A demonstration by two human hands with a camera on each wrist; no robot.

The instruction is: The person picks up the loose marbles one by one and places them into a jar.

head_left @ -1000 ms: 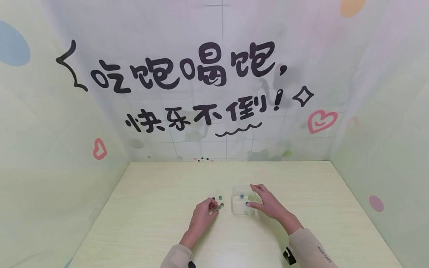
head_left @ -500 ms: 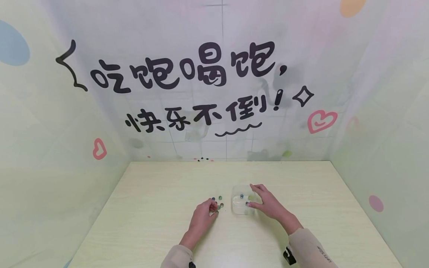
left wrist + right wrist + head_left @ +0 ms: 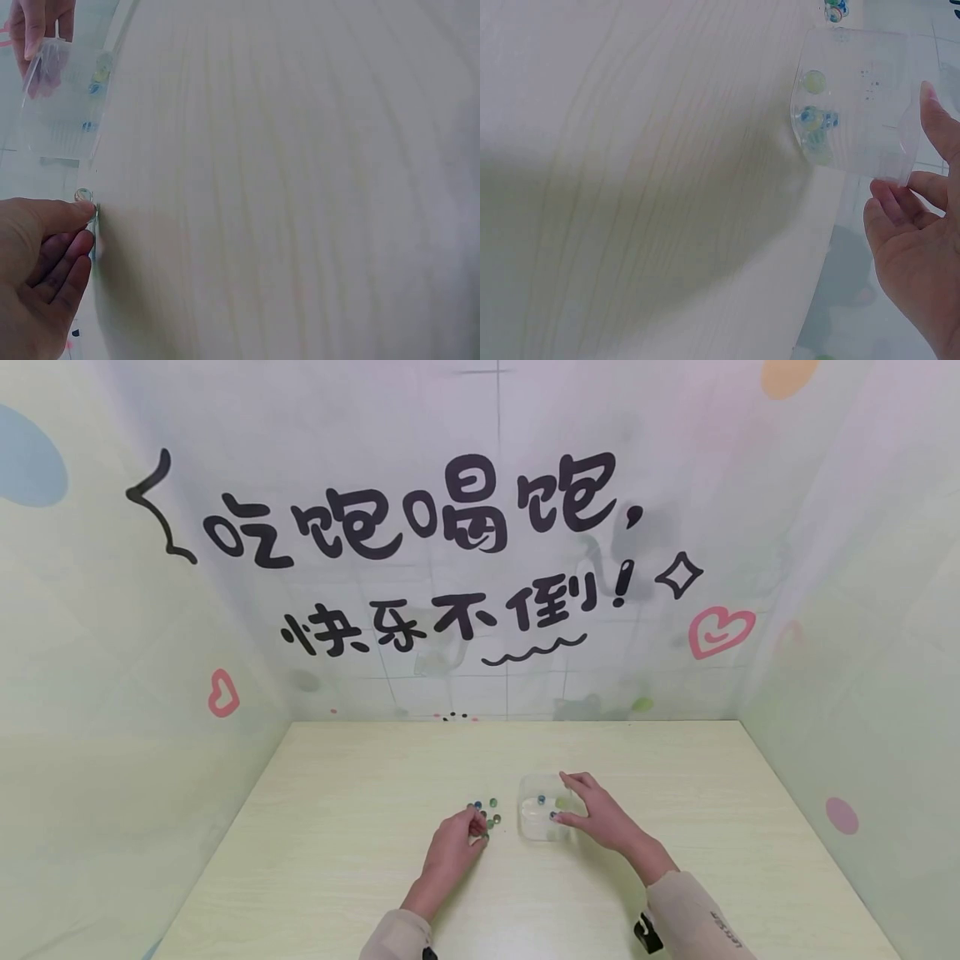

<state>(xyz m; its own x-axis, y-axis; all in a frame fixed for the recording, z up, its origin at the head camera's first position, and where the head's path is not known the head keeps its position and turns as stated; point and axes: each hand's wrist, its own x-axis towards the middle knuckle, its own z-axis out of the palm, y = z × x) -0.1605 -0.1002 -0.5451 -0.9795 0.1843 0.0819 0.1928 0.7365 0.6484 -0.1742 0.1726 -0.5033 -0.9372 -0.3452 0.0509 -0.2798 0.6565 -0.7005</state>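
Several small glass marbles (image 3: 492,802), green, blue and brownish, lie loose on the table around the fingertips of my left hand (image 3: 453,843). In the left wrist view its thumb and curled fingers come down onto a clear marble (image 3: 83,194); whether they pinch one is hidden. Just right of the loose marbles stands a clear plastic container (image 3: 534,785), upright on the table. My right hand (image 3: 602,817) grips that container by its right side, thumb and fingers spread along the wall. Blue and yellow-green marbles (image 3: 814,82) sit at its bottom, seen through the wall.
The pale wood-grain table (image 3: 337,852) is enclosed by light fabric walls at the back and both sides. Black writing (image 3: 457,617) and pink hearts are printed on them. Dark straps show under both sleeves (image 3: 697,914).
My left fingers have shifted slightly among the loose marbles, and more marbles show beside the fingertips and thumb. The right hand and container have stayed put.
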